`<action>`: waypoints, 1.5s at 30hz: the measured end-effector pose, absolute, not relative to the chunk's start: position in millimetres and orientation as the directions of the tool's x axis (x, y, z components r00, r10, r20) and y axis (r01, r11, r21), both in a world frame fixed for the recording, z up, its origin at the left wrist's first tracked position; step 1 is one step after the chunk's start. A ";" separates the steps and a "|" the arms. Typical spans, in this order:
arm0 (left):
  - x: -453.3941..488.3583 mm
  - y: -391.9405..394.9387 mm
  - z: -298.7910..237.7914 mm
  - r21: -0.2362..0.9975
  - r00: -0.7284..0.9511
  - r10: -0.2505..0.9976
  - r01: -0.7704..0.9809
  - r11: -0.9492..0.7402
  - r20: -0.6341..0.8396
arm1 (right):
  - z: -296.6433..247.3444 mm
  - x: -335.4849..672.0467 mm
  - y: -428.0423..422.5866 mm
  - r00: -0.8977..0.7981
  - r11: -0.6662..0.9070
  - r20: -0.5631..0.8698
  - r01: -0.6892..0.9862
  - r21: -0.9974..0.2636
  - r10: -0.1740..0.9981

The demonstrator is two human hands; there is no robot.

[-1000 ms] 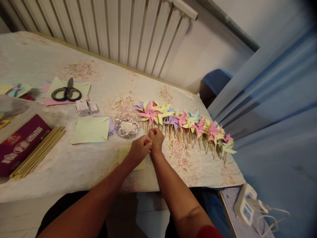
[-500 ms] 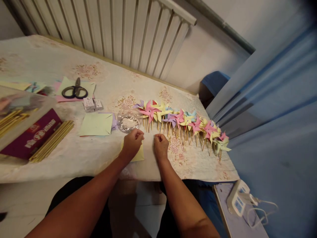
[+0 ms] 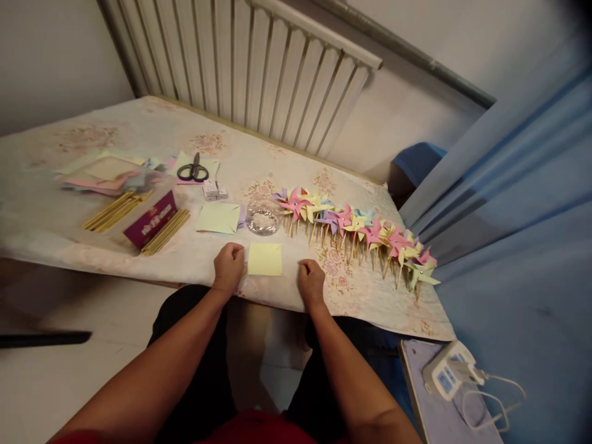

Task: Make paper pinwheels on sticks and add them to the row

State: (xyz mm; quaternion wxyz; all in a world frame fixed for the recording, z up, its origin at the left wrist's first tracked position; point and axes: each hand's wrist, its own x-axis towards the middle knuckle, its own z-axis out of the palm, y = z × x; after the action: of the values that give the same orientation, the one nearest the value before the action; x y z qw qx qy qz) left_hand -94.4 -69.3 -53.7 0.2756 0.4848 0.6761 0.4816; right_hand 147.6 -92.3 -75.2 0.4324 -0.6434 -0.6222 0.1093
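My left hand rests near the table's front edge, fingers curled into a loose fist, just left of a yellow paper square. My right hand lies to the right of that square, fingers also curled; whether it pinches anything I cannot make out. Neither hand touches the square. Beyond them a row of several paper pinwheels on sticks stretches to the right. A clear dish of small shiny pins sits just behind the square.
A pale green paper square, wooden sticks, a purple box, scissors, two small white boxes and stacked coloured paper lie on the floral tablecloth. A radiator stands behind, a blue curtain to the right, a power strip below.
My hands were together over the yellow square; they have parted and drawn back toward the table edge, uncovering the square. The camera has pulled back and shows more of the table's left side.
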 end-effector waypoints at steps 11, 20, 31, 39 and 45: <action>-86.2 -94.2 -67.4 0.568 0.178 0.920 0.741 -0.359 0.349 | -83.0 144.7 -96.0 0.050 0.219 0.467 0.836 -0.503 0.883; -80.8 -96.7 -69.1 0.421 0.246 0.901 0.819 -0.390 0.356 | -84.8 142.0 -94.4 0.024 0.189 0.467 0.895 -0.404 0.884; -74.4 -99.3 -71.9 0.423 0.182 0.899 0.833 -0.357 0.398 | -65.5 138.9 -106.3 -0.487 0.615 0.457 0.766 -0.186 0.745; -74.1 -98.6 -71.3 0.452 0.106 0.909 0.841 -0.298 0.403 | -64.3 137.0 -101.2 -0.573 0.654 0.352 0.735 -0.177 0.740; -45.5 -88.1 -45.2 0.365 0.266 0.856 0.819 -0.443 0.444 | -65.7 136.2 -100.0 -0.570 0.652 0.352 0.736 -0.181 0.742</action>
State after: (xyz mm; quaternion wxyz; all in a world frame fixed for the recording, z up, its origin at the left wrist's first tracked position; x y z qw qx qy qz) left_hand -45.5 -88.1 -45.2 0.0309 0.7949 0.5267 0.2996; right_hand 136.2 -100.0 -65.7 0.2020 -0.4172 -0.8861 0.0070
